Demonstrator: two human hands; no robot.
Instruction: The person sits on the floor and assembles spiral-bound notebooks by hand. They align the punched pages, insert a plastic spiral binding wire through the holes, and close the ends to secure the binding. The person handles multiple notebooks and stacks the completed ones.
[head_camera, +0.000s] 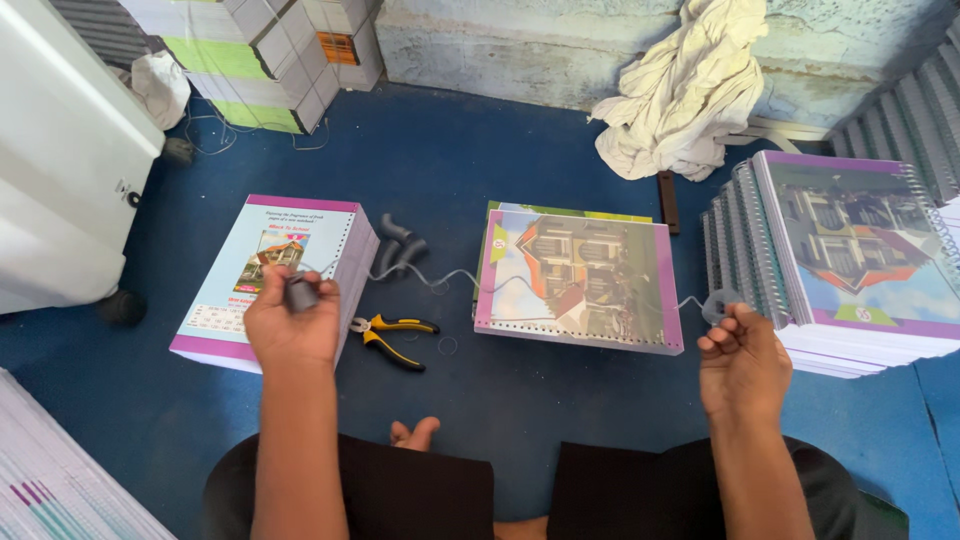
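My left hand (292, 325) is closed around one end of a thin clear spiral binding coil (455, 277), over a stack of punched booklets with a pale cover (270, 275). My right hand (742, 358) pinches the coil's other end near a stack of bound notebooks (850, 250). The coil stretches between both hands, across an unbound booklet stack with a house picture and purple border (580, 285) lying in the middle.
Yellow-handled pliers (392, 333) lie on the blue floor (500, 390) between the left and middle stacks. Grey tube pieces (400, 245) sit behind them. A crumpled cloth (685, 90) leans on the wall. Paper stacks (255, 60) stand at the back left, a white appliance (60, 170) at far left.
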